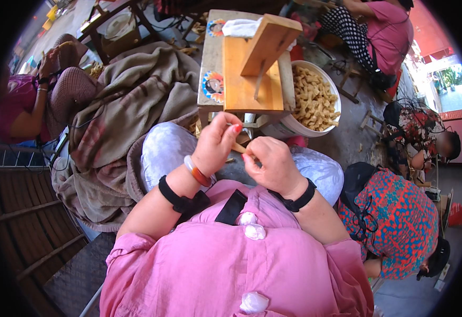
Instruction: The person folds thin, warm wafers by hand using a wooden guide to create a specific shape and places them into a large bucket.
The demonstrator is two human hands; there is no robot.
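Above my lap, a short tan strip (pixel 239 148) stretches between my hands. My left hand (pixel 218 138) pinches its upper end with thumb and fingers. At the lower end, the curled fingers of my right hand (pixel 272 163) close on it, hiding part of the strip. Beyond the hands stands a small bench (pixel 211 59) bearing a wooden board (pixel 239 93). On that board a wooden plank (pixel 270 45) is raised at a slant, with a thin rod (pixel 259 81) beneath it. To the bench's right, a white bucket (pixel 338 101) holds many knotted tan pieces (pixel 314 99).
A brown blanket (pixel 136 95) lies heaped at the left. A folded white cloth (pixel 242 27) rests on the bench's far end. Other people sit nearby: one at left (pixel 25 103), one at upper right (pixel 389 35), another at right (pixel 397 222). A low wooden stool (pixel 373 122) stands right.
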